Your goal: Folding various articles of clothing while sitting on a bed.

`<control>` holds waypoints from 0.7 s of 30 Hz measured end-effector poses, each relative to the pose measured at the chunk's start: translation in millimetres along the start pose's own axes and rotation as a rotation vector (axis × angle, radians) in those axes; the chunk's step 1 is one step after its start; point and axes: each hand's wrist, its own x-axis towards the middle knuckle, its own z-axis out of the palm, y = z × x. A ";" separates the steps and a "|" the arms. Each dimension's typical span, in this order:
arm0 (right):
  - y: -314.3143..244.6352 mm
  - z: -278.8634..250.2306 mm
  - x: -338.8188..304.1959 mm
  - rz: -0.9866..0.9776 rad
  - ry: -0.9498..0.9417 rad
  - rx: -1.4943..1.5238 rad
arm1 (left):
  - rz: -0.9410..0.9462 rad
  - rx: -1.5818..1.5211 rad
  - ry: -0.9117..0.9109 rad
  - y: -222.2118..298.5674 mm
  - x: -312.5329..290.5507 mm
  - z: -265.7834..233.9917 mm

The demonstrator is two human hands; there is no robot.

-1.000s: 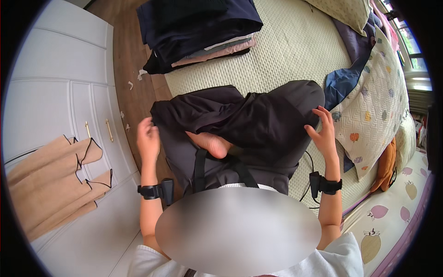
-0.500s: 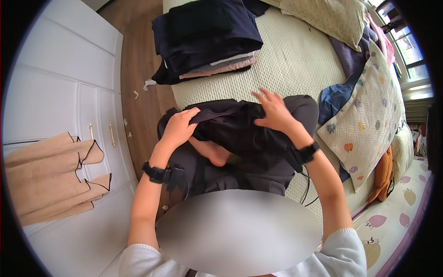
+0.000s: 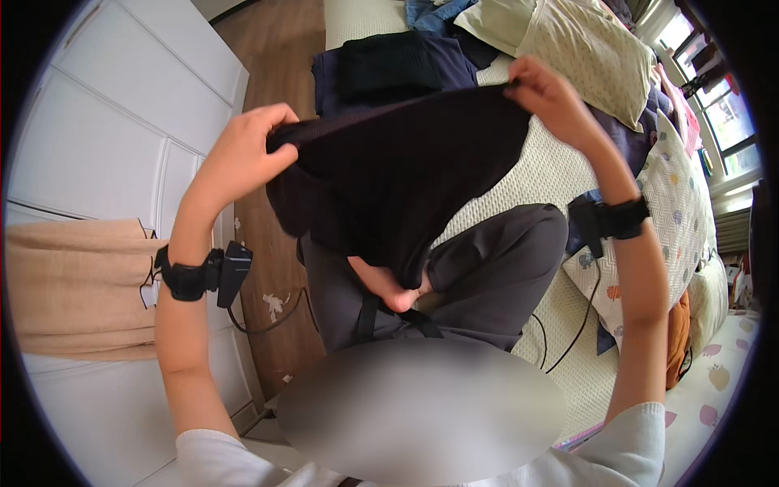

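Observation:
A black garment [image 3: 398,170] is stretched in the air between my two hands, its lower part hanging over my crossed legs and bare foot. Its kind I cannot make out. My left hand [image 3: 247,154] grips the upper left corner, thumb and fingers closed round the cloth. At the upper right corner, my right hand [image 3: 550,96] pinches the edge between thumb and fingers. Behind the garment, a pile of folded dark clothes [image 3: 389,69] lies on the bed, its near side hidden by the cloth.
I sit on a bed with a pale quilted cover [image 3: 540,174]. To the right lie a patterned cushion [image 3: 625,268] and an orange cloth [image 3: 678,337]; a pillow [image 3: 588,57] is farther back. White cabinets [image 3: 122,130] with a tan cloth [image 3: 85,288] stand left, beyond the wooden floor [image 3: 280,49].
Both hands have risen and spread apart, lifting the black garment off my lap and stretching it out. My right hand, open before, now grips its corner.

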 end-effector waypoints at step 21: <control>-127.3 -128.0 33.8 0.287 -0.258 -0.738 | -0.008 -0.074 0.384 -19.9 8.5 -117.3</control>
